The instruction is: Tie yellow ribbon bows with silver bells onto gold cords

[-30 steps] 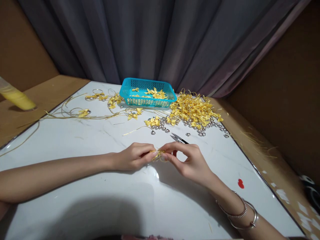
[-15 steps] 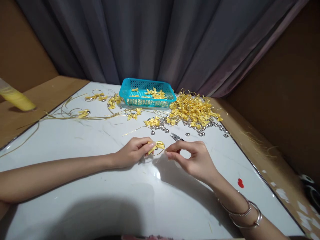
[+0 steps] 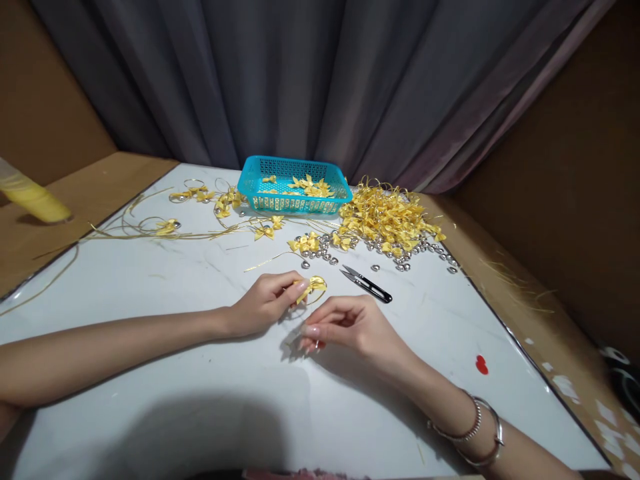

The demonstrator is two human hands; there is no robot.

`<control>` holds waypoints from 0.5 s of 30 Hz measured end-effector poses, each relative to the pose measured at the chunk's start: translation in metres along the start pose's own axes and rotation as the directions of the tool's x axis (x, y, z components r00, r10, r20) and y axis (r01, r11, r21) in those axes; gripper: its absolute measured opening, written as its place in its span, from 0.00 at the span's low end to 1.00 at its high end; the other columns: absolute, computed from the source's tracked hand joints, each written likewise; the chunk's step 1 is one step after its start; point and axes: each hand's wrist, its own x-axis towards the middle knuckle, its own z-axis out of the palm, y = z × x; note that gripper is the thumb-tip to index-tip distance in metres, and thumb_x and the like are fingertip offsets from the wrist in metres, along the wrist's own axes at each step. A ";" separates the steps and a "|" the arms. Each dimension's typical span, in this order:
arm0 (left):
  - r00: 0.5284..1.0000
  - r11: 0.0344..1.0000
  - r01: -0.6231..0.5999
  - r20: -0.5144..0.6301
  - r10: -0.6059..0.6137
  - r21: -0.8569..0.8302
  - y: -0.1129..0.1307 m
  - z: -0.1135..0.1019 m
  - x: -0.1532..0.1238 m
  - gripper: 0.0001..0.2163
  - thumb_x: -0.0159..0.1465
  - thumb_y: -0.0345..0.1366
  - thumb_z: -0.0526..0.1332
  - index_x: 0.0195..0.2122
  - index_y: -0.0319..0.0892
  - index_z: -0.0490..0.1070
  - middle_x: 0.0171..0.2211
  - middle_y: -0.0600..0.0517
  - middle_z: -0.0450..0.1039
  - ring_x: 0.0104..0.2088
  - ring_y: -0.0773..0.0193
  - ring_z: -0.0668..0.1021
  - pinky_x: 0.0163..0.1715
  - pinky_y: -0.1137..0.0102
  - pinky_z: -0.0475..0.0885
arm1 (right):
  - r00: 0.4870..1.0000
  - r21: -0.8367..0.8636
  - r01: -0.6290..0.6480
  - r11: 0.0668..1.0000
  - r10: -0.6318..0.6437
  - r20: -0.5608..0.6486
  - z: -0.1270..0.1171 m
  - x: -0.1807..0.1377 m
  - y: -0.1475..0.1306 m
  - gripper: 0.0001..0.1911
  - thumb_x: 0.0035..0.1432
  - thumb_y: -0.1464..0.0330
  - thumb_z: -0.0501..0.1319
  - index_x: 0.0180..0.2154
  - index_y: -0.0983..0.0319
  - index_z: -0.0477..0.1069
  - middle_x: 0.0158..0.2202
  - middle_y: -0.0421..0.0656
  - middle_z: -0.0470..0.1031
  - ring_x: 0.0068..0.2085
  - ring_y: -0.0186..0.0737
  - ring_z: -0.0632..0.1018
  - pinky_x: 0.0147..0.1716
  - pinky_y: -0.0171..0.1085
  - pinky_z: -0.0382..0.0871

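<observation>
Between thumb and fingers, my left hand (image 3: 273, 300) pinches a yellow ribbon bow (image 3: 315, 287). A thin gold cord curves in a loop from the bow's right side. Just below and to the right is my right hand (image 3: 345, 327), thumb and fingertips pressed together and apart from the bow. What it holds, if anything, is too small to make out. Thread snips (image 3: 367, 285) with black handles lie beyond my right hand, blades pointing left. Small silver beads (image 3: 327, 247) are scattered past both hands, some beside yellow bows.
A blue plastic basket (image 3: 295, 207) with yellow bows stands at the back. To its right is a heap of yellow bows (image 3: 385, 217). Loose gold cords (image 3: 195, 235) stretch leftward. A red piece (image 3: 481, 365) lies at right; a yellow roll (image 3: 37, 197) is at far left.
My right hand has moved left and down, off the cord loop to below the bow, uncovering the thread snips. My left hand keeps its pinch on the bow almost in place.
</observation>
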 end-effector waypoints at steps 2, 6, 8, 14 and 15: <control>1.000 1.000 -0.008 0.006 0.008 0.018 0.000 0.000 0.000 0.15 0.66 0.40 0.48 0.24 0.39 0.61 0.19 0.58 0.59 0.20 0.73 0.63 0.22 0.76 0.61 | 1.000 0.019 -0.005 1.000 0.005 0.015 0.006 0.000 0.004 0.03 0.47 0.71 0.65 0.24 0.64 0.76 0.23 0.44 0.78 0.25 0.34 0.78 0.27 0.33 0.71; 1.000 1.000 -0.018 -0.004 0.018 0.021 0.001 0.000 0.001 0.15 0.66 0.39 0.49 0.23 0.39 0.61 0.20 0.58 0.59 0.21 0.73 0.63 0.22 0.77 0.61 | 0.987 -0.093 0.103 0.990 -0.113 -0.116 0.005 0.000 0.002 0.02 0.48 0.71 0.65 0.25 0.63 0.76 0.22 0.41 0.77 0.23 0.33 0.76 0.24 0.33 0.69; 1.000 1.000 -0.018 -0.016 0.018 0.009 0.001 0.000 0.000 0.15 0.66 0.39 0.48 0.23 0.39 0.61 0.20 0.58 0.60 0.20 0.73 0.63 0.22 0.77 0.61 | 0.944 -0.235 0.186 0.954 -0.239 -0.226 -0.002 -0.001 -0.003 0.02 0.48 0.70 0.65 0.26 0.62 0.77 0.23 0.41 0.78 0.24 0.34 0.76 0.25 0.34 0.69; 0.999 0.999 -0.022 -0.025 0.023 0.030 -0.002 0.000 -0.002 0.14 0.66 0.38 0.48 0.25 0.39 0.63 0.21 0.57 0.61 0.21 0.72 0.64 0.22 0.76 0.61 | 0.868 -0.617 0.191 0.763 -0.425 -0.257 -0.017 -0.003 -0.015 0.05 0.51 0.71 0.63 0.25 0.60 0.77 0.26 0.41 0.79 0.29 0.37 0.77 0.30 0.37 0.68; 0.999 0.999 -0.024 -0.030 0.025 0.038 -0.003 0.000 -0.003 0.14 0.66 0.38 0.48 0.25 0.39 0.63 0.21 0.57 0.62 0.21 0.72 0.64 0.22 0.75 0.62 | 0.878 -0.637 0.183 0.749 -0.416 -0.237 -0.018 -0.003 -0.016 0.06 0.51 0.72 0.63 0.24 0.59 0.77 0.25 0.41 0.79 0.29 0.38 0.77 0.31 0.37 0.68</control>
